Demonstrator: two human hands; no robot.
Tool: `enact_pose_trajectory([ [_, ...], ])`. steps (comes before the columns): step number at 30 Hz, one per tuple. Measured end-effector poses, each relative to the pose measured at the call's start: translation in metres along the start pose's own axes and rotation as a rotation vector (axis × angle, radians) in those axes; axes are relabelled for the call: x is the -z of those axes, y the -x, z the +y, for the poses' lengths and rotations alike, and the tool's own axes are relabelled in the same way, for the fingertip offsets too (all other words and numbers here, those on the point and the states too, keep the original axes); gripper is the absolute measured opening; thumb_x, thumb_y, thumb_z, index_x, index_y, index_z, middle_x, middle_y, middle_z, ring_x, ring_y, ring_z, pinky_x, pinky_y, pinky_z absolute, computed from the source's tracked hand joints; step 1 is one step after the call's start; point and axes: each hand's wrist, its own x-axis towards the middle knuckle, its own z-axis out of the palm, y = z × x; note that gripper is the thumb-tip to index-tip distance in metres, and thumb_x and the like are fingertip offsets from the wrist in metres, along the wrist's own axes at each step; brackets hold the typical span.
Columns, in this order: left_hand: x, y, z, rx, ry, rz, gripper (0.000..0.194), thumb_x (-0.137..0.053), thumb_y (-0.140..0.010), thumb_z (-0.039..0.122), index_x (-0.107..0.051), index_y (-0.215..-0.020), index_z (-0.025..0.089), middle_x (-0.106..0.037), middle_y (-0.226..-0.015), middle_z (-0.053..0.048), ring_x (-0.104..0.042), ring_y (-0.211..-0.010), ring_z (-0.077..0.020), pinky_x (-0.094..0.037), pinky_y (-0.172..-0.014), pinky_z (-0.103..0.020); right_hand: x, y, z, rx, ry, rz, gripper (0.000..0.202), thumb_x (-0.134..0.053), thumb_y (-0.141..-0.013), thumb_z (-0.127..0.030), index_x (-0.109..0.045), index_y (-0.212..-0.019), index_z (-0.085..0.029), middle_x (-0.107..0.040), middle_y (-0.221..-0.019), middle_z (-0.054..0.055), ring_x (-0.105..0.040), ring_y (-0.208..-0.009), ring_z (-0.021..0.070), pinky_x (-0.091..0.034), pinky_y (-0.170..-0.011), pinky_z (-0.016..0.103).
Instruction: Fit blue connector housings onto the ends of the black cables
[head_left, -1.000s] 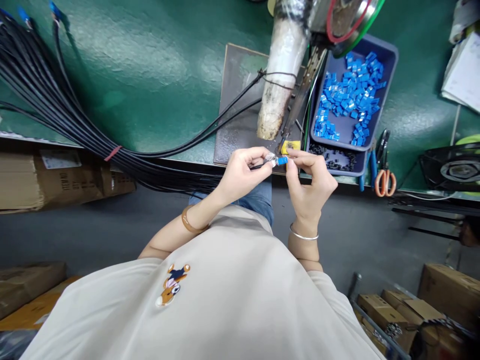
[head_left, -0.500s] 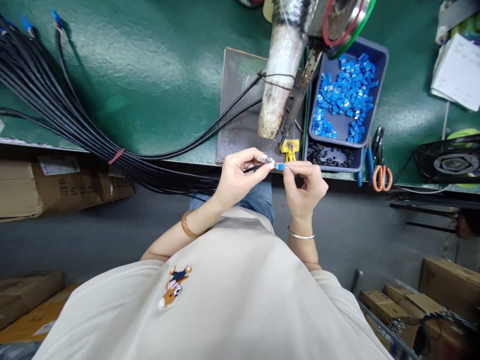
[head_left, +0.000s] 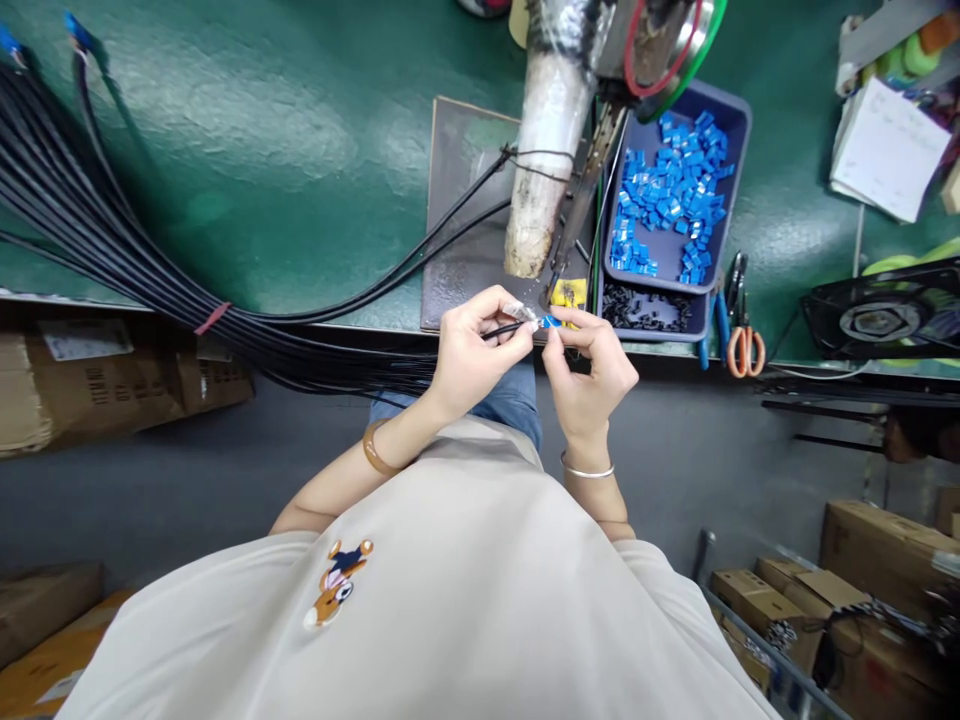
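My left hand (head_left: 484,345) is closed on the end of a black cable (head_left: 501,330), with its fingertips wrapped in something whitish. A small blue connector (head_left: 550,321) sits at the cable's tip. Pinched between thumb and forefinger, the connector is in my right hand (head_left: 592,365). The two hands nearly meet at the table's front edge. Fine wires between cable and connector are too small to make out. Just behind the fingers is a yellow tool or fixture (head_left: 570,293), partly hidden by my right hand.
A thick bundle of black cables (head_left: 150,255) lies leftward, tied with a red band (head_left: 213,318). A white-wrapped tube (head_left: 534,215) hangs over a dark board (head_left: 457,235). Rightward are a bin (head_left: 739,150) of blue connectors, a bin of black parts (head_left: 645,308), orange-handled scissors (head_left: 745,352) and a fan (head_left: 877,310).
My right hand has come slightly closer to my left, and less of the blue connector shows between them. The whole view has shifted a little.
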Motion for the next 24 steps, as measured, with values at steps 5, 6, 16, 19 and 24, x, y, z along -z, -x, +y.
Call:
enact_pose_trajectory([
  [5, -0.004, -0.007, 0.001, 0.015, 0.025, 0.016, 0.015, -0.067, -0.072, 0.011, -0.052, -0.071, 0.016, -0.051, -0.063, 0.006, -0.048, -0.058, -0.0038, -0.042, -0.054, -0.013, -0.003, -0.002, 0.002, -0.097, -0.072, -0.006, 0.011, -0.065, -0.084, -0.011, -0.061, -0.082, -0.021, -0.075, -0.100, -0.001, -0.072, -0.087, 0.0118, -0.057, -0.069, 0.023],
  [6, -0.005, -0.008, 0.002, 0.019, 0.031, 0.018, 0.015, -0.067, -0.072, 0.011, -0.053, -0.071, 0.016, -0.051, -0.063, 0.006, -0.048, -0.058, -0.0039, -0.042, -0.054, -0.013, -0.003, -0.003, 0.003, -0.113, -0.084, -0.007, 0.011, -0.065, -0.084, -0.012, -0.061, -0.082, -0.021, -0.075, -0.100, 0.000, -0.071, -0.087, 0.0119, -0.057, -0.070, 0.023],
  [16, -0.008, -0.011, 0.003, 0.031, -0.006, 0.059, 0.014, -0.067, -0.074, 0.013, -0.053, -0.073, 0.016, -0.054, -0.064, 0.005, -0.050, -0.057, -0.0042, -0.045, -0.053, -0.014, -0.006, -0.009, 0.005, -0.127, -0.114, -0.013, 0.008, -0.064, -0.086, -0.015, -0.062, -0.081, -0.022, -0.075, -0.099, 0.001, -0.072, -0.090, 0.0149, -0.058, -0.069, 0.027],
  [19, -0.008, -0.010, 0.004, 0.011, -0.025, 0.059, 0.013, -0.067, -0.076, 0.015, -0.054, -0.074, 0.016, -0.054, -0.065, 0.005, -0.049, -0.056, -0.0037, -0.044, -0.052, -0.013, -0.005, -0.011, 0.004, -0.114, -0.127, -0.003, 0.009, -0.065, -0.085, -0.014, -0.063, -0.081, -0.022, -0.075, -0.097, 0.000, -0.072, -0.092, 0.0153, -0.059, -0.074, 0.029],
  [24, -0.007, -0.010, 0.006, -0.019, -0.041, 0.054, 0.013, -0.067, -0.075, 0.014, -0.054, -0.073, 0.016, -0.054, -0.065, 0.005, -0.049, -0.055, -0.0033, -0.042, -0.050, -0.012, -0.003, -0.013, 0.003, -0.080, -0.123, -0.005, 0.010, -0.066, -0.084, -0.013, -0.062, -0.080, -0.023, -0.075, -0.096, 0.000, -0.072, -0.093, 0.0162, -0.060, -0.079, 0.032],
])
